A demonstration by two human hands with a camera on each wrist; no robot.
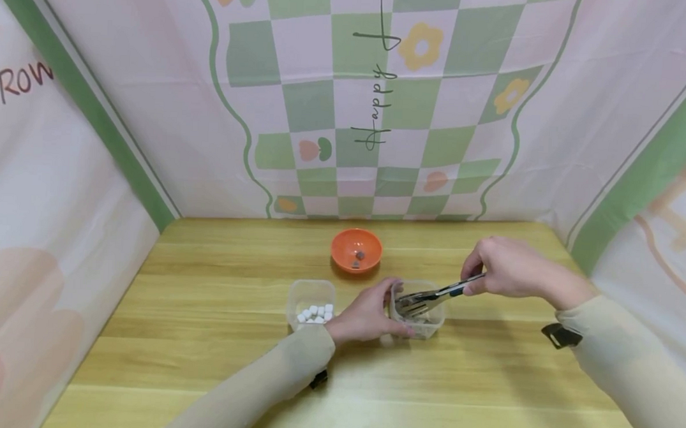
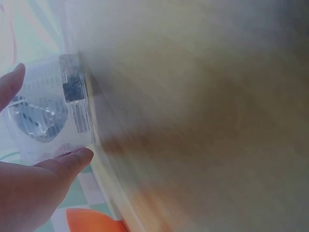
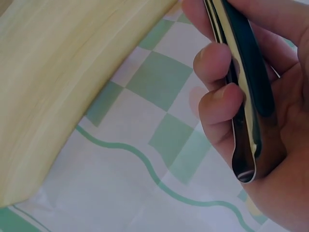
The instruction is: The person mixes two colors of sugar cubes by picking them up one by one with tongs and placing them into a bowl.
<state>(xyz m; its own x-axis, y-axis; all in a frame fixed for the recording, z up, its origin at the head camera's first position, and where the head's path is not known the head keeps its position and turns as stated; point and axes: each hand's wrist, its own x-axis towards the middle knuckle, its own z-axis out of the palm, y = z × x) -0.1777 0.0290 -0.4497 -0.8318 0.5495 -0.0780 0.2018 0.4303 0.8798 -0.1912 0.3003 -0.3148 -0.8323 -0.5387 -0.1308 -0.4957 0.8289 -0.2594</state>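
Note:
My right hand (image 1: 510, 270) grips metal tongs (image 1: 451, 289) with dark handle covers; in the right wrist view its fingers curl around the tongs' handles (image 3: 244, 96). The tips of the tongs reach down into a clear plastic container (image 1: 432, 329). Small dark pieces lie inside it, partly hidden by the tongs. My left hand (image 1: 367, 314) holds this container from the left, thumb on the near side and fingers on the far side. The left wrist view shows the container (image 2: 43, 77) between thumb and fingers, with a dark square piece (image 2: 73, 88) behind its wall.
An orange bowl (image 1: 344, 246) stands behind the containers with two small brownish-grey pieces (image 1: 358, 259) in it. Left of my left hand, a second clear container (image 1: 299, 292) holds several white cubes (image 1: 316, 312). Printed curtains (image 1: 359, 112) enclose the wooden table (image 1: 211, 336) at the back and sides.

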